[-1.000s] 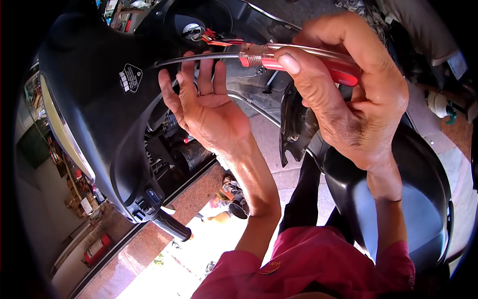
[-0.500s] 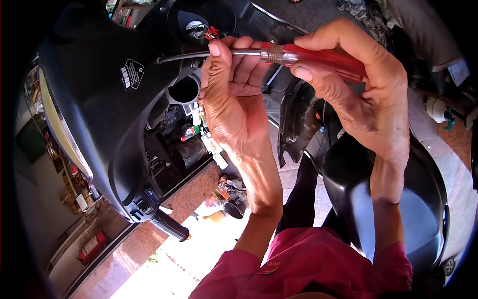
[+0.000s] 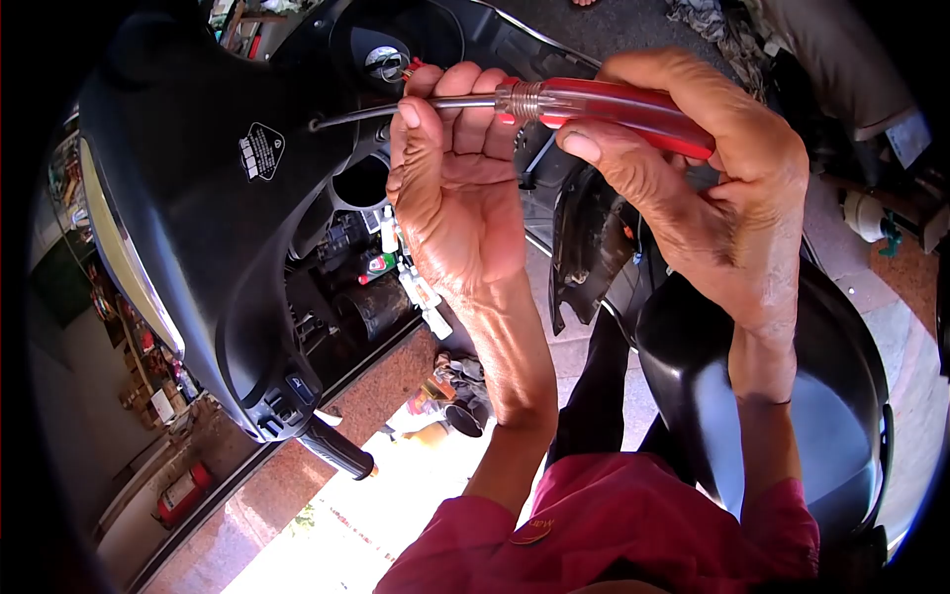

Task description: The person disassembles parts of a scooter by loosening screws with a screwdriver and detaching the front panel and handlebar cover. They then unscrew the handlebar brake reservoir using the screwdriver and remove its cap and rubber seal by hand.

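My right hand (image 3: 712, 168) grips the red, clear-ended handle of a screwdriver (image 3: 614, 107). Its metal shaft runs left, and the tip meets a small hole in the black scooter panel (image 3: 188, 178), beside a white-printed label (image 3: 262, 151). With the palm up, my left hand (image 3: 460, 168) has its thumb and curled fingers around the middle of the shaft. Just beyond the left fingertips is the ignition lock (image 3: 386, 62), where a key ring with a red tag is partly hidden by those fingers.
The handlebar grip (image 3: 338, 447) juts out at the lower left. A black seat (image 3: 762, 376) lies at the right, near my legs. Small bottles (image 3: 421, 292) and tools sit below the panel. A fire extinguisher (image 3: 185, 492) is at the far left.
My left hand, open under the shaft a second ago, has moved right and closed around it. The screwdriver handle has shifted slightly and turned in my right hand. The tip stays at the panel.
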`<control>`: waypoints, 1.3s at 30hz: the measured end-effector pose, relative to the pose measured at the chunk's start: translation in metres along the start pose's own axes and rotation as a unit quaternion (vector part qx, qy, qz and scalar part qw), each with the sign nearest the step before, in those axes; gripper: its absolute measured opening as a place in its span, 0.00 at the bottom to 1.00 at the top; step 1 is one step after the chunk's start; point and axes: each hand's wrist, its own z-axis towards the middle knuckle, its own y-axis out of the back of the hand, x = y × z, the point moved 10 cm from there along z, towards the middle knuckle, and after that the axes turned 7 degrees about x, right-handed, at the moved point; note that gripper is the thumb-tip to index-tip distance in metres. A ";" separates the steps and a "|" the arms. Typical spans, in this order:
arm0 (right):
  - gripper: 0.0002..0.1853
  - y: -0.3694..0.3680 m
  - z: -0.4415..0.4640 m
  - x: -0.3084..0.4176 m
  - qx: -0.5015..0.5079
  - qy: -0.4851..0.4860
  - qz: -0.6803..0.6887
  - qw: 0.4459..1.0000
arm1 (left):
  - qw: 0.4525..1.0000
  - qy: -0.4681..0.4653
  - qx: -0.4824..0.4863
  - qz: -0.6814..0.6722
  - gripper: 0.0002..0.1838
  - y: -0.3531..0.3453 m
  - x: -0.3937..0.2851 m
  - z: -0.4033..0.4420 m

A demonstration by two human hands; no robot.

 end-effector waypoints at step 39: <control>0.24 -0.053 0.002 -0.012 0.421 -0.302 0.202 0.831 | 0.998 0.055 -0.038 -0.020 0.14 0.003 -0.006 -0.008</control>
